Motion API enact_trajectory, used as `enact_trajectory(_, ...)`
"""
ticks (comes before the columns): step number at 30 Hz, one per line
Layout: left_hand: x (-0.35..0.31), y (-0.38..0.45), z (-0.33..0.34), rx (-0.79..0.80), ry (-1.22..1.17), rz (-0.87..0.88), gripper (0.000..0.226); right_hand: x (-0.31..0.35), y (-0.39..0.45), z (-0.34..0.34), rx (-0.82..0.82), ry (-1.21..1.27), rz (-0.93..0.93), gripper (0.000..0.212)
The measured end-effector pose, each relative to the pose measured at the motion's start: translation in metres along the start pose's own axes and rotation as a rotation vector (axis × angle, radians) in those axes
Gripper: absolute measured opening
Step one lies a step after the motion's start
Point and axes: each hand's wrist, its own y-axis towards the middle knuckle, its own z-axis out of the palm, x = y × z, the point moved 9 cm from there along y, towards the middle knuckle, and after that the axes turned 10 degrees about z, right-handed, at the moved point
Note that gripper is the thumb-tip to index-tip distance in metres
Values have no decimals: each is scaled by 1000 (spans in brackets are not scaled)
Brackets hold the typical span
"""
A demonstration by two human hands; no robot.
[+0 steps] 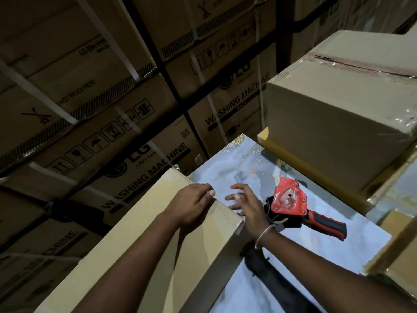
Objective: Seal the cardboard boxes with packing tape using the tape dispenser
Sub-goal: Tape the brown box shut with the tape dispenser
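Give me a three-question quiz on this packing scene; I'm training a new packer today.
1. True or false: the right hand grips the tape dispenser.
2. Which hand rests on the near cardboard box? A) left B) right C) neither
3. Fill in: the stacked cartons behind read "WASHING ____".

Key: 1 false, the dispenser lies on the table. 2 A, the left hand. 3 MACHINE.

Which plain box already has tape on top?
The plain box at upper right: clear tape runs along its top seam. The box under the left hand shows no tape on top.
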Motion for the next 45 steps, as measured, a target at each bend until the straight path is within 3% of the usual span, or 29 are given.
enact_trajectory(3, 23, 6, -18, -238, -165, -124, 34, 26, 16, 23, 101, -208, 46, 49)
enact_trajectory(6, 57, 9, -26, -310, 1, -260, 27, 35, 34, 57, 164, -594, 94, 56)
enact_trajectory(9, 93, 2, -31, -282, 62, -372, 59, 21, 38, 76, 272, -919, 186, 66)
enact_trajectory(11, 107, -4, -36, -295, 70, -427, 84, 15, 36, 71, 262, -1012, 234, 67)
enact_trajectory(12, 114, -5, -39, -314, 55, -457, 84, 14, 35, 69, 245, -1050, 230, 66)
enact_trajectory(16, 136, -3, -46, -395, -144, -514, 41, 13, 37, 68, 224, -1074, 239, 59)
enact_trajectory(18, 143, 2, -51, -387, -175, -489, 33, 12, 38, 68, 219, -1072, 246, 55)
enact_trajectory(23, 150, 16, -60, -237, -99, -423, 32, 10, 39, 67, 215, -1042, 260, 48)
enact_trajectory(30, 115, 59, -42, 231, 359, -319, 40, 13, 38, 69, 225, -1038, 251, 45)
enact_trajectory(35, 102, 66, -26, 435, 587, -377, 37, 14, 35, 68, 225, -1060, 245, 46)
enact_trajectory(39, 94, 62, -22, 494, 683, -391, 32, 14, 32, 65, 220, -1133, 215, 47)
enact_trajectory(45, 74, 66, -16, 444, 770, -323, 28, 10, 20, 61, 220, -1140, 206, 45)
